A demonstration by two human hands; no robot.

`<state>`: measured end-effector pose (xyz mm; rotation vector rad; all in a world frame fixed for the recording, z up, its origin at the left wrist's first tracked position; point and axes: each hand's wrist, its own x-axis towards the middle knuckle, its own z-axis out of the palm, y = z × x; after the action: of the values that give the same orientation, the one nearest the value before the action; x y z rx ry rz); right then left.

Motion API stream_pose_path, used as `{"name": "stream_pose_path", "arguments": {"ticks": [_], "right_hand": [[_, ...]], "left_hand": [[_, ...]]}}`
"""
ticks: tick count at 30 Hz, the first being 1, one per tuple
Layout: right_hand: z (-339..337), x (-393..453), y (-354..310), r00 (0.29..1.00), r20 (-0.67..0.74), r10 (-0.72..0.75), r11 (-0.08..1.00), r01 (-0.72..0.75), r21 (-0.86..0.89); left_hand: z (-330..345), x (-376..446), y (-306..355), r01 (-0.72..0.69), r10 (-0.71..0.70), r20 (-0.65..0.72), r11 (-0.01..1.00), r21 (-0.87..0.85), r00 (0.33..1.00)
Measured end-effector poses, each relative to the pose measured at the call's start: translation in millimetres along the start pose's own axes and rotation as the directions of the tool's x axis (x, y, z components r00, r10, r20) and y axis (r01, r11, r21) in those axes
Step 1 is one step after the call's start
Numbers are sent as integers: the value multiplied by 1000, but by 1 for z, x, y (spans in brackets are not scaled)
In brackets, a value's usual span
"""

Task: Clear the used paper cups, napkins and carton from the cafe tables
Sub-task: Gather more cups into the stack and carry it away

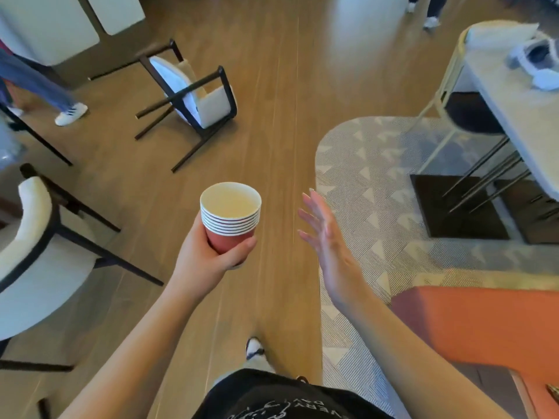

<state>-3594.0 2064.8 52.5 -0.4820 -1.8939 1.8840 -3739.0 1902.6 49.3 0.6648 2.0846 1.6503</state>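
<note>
My left hand grips a stack of several nested red paper cups with white rims, held upright over the wooden floor in the middle of the view. The top cup looks empty inside. My right hand hovers to the right of the stack, apart from it, fingers spread and straight, holding nothing. No napkins or carton can be made out clearly.
A cream chair with dark legs stands ahead left, another cream chair at the left edge. A patterned grey rug lies right, under a pale table bearing blurred white items. An orange seat is lower right. People's legs show far left and top.
</note>
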Motion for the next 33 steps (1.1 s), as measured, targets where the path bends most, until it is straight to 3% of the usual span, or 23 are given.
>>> {"name": "stream_pose_path", "arguments": {"ticks": [9, 20, 33], "right_hand": [[-1, 183, 25, 1000, 13, 16, 999, -16, -42], [11, 399, 15, 1000, 3, 19, 999, -19, -43], [-59, 666, 48, 999, 27, 18, 999, -19, 50]], "left_hand": [[-8, 182, -26, -8, 8, -19, 1000, -26, 1000], [-36, 394, -7, -50, 50, -5, 999, -5, 999], [8, 656, 4, 3, -2, -78, 1000, 11, 997]]}}
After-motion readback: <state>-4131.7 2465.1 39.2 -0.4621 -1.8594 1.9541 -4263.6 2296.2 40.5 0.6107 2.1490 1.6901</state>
